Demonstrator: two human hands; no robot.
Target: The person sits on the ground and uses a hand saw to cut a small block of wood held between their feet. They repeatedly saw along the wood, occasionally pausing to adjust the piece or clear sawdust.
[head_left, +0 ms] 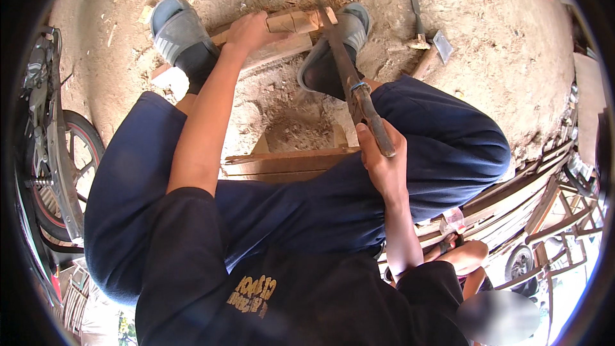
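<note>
My left hand [250, 35] grips a pale wooden piece [289, 21] lying on another length of wood [269, 54] between my sandalled feet. My right hand [381, 157] is closed on the handle of a long, dark, narrow blade [339, 51], with blue binding where blade and handle meet. The blade slants up and away from me, crossing the right end of the gripped piece; whether it touches the wood I cannot tell. A plank [282, 168] lies crosswise under my legs.
A hammer-like tool [416, 22] and a small metal plate [442, 45] lie on the dirt floor [525, 45], right of my right foot. A motorbike [54, 154] stands at the left edge. Stacked timber [500, 198] and another person [471, 256] are at the lower right.
</note>
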